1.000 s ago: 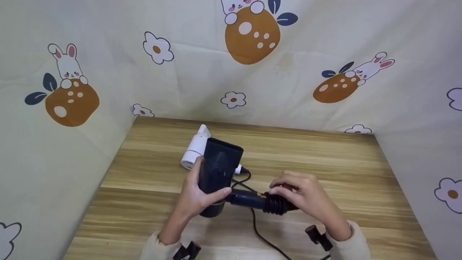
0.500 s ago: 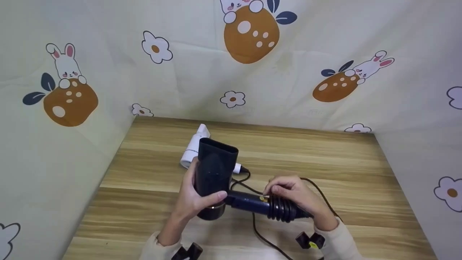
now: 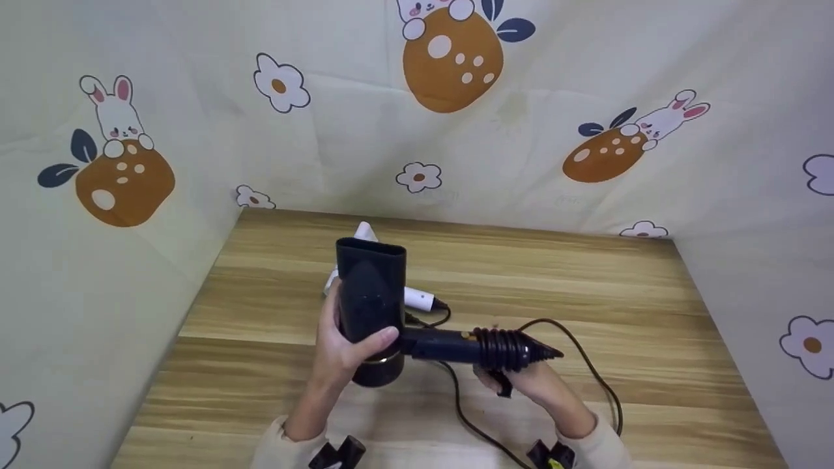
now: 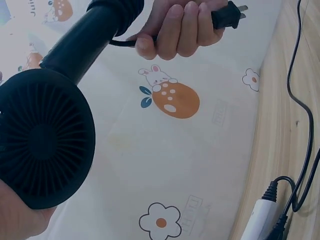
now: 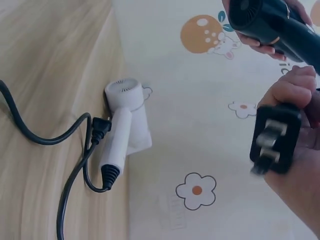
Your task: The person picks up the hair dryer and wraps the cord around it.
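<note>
My left hand (image 3: 335, 355) grips a dark hair dryer (image 3: 373, 296) round its barrel, thumb across the front. The dryer is held above the table, its flat nozzle pointing away and its handle to the right. Black cord (image 3: 500, 350) is coiled in several turns round the handle's end. Beneath that end, partly hidden by it, my right hand (image 3: 535, 384) holds the cord's two-pin plug (image 4: 227, 16). In the left wrist view its fingers curl round the plug and a length of cord. The dryer's round vented end (image 4: 45, 137) shows there too.
Behind the dark dryer, a white hair dryer (image 5: 122, 130) lies on the wooden table (image 3: 554, 280). Its black cord (image 3: 596, 371) loops across the right and front of the table, with its plug (image 5: 101, 126) beside the handle. Patterned cloth (image 3: 352, 130) walls in the table.
My right hand has gone from above the handle to beneath it, bringing the plug round. The dark dryer has shifted left and turned slightly, now covering more of the white one.
</note>
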Tool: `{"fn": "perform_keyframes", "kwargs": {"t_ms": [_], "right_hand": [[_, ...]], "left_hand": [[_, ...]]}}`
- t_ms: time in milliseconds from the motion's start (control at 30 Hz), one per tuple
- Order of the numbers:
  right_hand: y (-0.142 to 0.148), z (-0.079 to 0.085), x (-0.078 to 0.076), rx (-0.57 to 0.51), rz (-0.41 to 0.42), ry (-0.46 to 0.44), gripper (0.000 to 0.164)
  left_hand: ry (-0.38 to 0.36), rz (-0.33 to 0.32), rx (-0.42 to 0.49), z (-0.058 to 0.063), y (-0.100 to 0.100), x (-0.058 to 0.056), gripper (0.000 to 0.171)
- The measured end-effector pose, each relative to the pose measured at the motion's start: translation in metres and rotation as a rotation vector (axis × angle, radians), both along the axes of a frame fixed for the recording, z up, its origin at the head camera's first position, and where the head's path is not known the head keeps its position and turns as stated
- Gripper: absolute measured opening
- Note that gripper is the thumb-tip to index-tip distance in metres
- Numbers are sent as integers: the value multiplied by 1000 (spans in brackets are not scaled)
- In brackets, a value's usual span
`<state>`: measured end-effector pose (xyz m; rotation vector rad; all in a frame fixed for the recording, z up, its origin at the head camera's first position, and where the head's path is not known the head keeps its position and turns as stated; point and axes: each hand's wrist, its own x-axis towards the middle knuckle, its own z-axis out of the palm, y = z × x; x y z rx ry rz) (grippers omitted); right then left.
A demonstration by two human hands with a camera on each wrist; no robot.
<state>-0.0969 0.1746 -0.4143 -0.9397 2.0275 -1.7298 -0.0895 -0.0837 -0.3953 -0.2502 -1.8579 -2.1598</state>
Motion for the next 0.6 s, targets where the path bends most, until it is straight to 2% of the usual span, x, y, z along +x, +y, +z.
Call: {"fn": "perform_keyframes", "kwargs": {"t_ms": [67,167,267,433,600], "right_hand": [[0,-7,3,15,-12,-91,41],[-4,-12,9,56,-100,-41,30],[-9,-10,16,122,-183,152,22],[-14,-3,26,296,-354,501,12],[-18,0,32,432,-448,755,19]], "left_hand": [[-5,32,-5,0,0,-1,65],[-12,76,-23,0,0,-2,65],[-28,117,-35,1,0,-3,64],[-35,155,-61,0,0,-5,65],[-60,154,-55,-1,0,-9,62]]}}
